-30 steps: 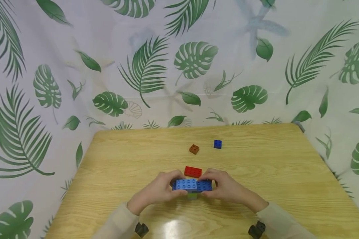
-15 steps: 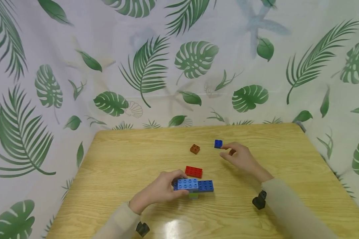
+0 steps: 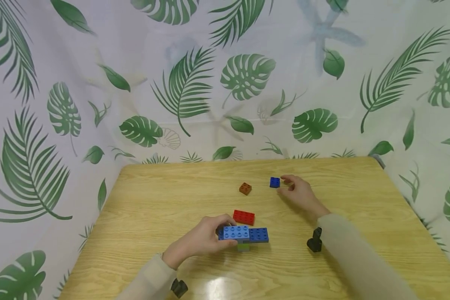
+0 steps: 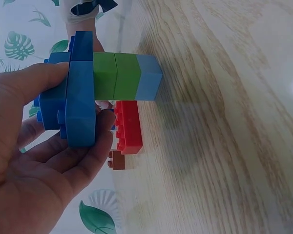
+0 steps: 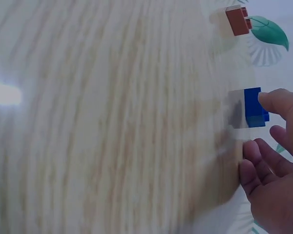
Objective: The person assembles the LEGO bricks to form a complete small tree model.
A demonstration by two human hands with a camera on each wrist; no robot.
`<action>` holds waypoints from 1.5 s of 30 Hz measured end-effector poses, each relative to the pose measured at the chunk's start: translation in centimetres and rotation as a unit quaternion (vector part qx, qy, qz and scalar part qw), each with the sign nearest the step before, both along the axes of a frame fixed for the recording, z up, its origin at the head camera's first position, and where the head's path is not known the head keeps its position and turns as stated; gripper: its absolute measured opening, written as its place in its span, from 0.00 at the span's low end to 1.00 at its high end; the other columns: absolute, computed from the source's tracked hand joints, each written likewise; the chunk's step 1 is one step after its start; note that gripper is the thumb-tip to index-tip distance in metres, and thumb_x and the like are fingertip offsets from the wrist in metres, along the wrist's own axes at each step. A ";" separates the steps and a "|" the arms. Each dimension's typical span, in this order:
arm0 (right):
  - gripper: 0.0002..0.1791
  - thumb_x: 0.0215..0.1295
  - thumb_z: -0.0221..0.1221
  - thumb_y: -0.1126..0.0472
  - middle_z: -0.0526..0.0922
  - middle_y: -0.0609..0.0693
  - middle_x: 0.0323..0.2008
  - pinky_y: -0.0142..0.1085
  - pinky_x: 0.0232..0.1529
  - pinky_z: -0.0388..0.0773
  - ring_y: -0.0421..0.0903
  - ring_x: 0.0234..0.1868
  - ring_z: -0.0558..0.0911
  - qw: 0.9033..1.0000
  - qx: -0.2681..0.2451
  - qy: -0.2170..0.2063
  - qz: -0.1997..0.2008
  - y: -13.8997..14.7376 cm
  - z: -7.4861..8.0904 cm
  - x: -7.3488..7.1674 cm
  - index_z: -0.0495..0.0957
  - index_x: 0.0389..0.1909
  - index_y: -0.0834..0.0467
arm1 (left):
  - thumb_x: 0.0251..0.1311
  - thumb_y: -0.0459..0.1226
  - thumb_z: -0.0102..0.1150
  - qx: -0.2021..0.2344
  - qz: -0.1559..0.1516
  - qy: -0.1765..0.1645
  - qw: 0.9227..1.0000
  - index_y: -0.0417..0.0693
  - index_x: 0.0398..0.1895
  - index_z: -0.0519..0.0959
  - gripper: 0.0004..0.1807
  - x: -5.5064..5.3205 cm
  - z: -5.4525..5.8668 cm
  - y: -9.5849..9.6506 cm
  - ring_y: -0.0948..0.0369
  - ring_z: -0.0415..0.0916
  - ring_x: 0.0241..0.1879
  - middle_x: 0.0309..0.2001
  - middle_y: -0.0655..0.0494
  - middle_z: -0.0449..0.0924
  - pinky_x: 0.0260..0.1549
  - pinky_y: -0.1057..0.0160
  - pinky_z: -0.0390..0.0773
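My left hand (image 3: 203,237) grips the left end of a stack of toy building bricks. On top of the stack is a light blue brick (image 3: 236,231), over a longer dark blue brick (image 3: 258,235) that juts out to the right. Below them, in the left wrist view, two green bricks (image 4: 116,75) and a light blue brick (image 4: 149,78) form a narrow column standing on the table. My right hand (image 3: 301,193) is just right of a small dark blue brick (image 3: 275,182), thumb and fingers spread apart. In the right wrist view a fingertip overlaps that brick's edge.
A red brick (image 3: 243,217) lies just behind the stack. Farther back is a small brown brick (image 3: 245,188), left of the small blue one. The wooden table (image 3: 165,191) ends at a leaf-patterned curtain (image 3: 202,96).
My right hand has let go of the stack's right end and moved back and right to the small blue brick. My left hand stays on the stack.
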State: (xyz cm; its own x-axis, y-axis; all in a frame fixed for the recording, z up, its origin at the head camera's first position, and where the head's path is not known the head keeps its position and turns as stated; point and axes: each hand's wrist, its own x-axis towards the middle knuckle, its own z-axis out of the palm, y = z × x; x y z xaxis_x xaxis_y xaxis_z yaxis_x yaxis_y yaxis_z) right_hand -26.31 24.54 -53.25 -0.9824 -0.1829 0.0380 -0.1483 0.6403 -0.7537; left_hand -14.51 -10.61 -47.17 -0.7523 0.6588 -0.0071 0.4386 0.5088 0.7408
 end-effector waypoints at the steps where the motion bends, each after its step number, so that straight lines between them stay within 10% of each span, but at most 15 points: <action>1: 0.32 0.73 0.63 0.57 0.78 0.68 0.63 0.48 0.51 0.77 0.58 0.52 0.79 1.000 -0.002 -0.004 -0.004 -0.1 -0.3 -0.1 0.70 0.73 0.65 | 0.67 0.45 0.71 0.001 -0.001 -0.002 1.000 0.54 0.58 0.79 0.20 0.0 0.0 0.0 0.69 0.78 0.39 0.49 0.55 0.88 0.40 0.70 0.78; 21: 0.24 0.70 0.66 0.58 0.80 0.68 0.51 0.61 0.56 0.77 0.65 0.53 0.81 0.996 0.059 0.060 0.007 -1.0 -0.6 -0.5 0.79 0.63 0.65 | 0.67 0.46 0.71 0.002 -0.007 -0.003 1.000 0.55 0.58 0.79 0.20 -0.1 -0.1 -0.1 0.69 0.77 0.38 0.49 0.55 0.88 0.38 0.70 0.77; 28: 0.25 0.68 0.68 0.59 0.83 0.65 0.53 0.46 0.47 0.79 0.55 0.45 0.80 0.998 0.048 0.045 0.012 -1.4 0.5 -0.2 0.80 0.61 0.67 | 0.67 0.45 0.71 0.002 -0.008 -0.003 1.000 0.54 0.59 0.79 0.20 -0.1 -0.1 0.1 0.69 0.77 0.39 0.49 0.54 0.88 0.39 0.70 0.77; 45: 0.21 0.66 0.72 0.57 0.87 0.53 0.49 0.40 0.42 0.77 0.49 0.46 0.80 0.993 0.018 0.074 0.086 -4.3 5.7 5.4 0.83 0.58 0.60 | 0.68 0.46 0.70 -0.004 -0.009 -0.010 1.000 0.53 0.59 0.79 0.21 -0.4 0.2 0.0 0.68 0.77 0.40 0.50 0.54 0.87 0.40 0.70 0.78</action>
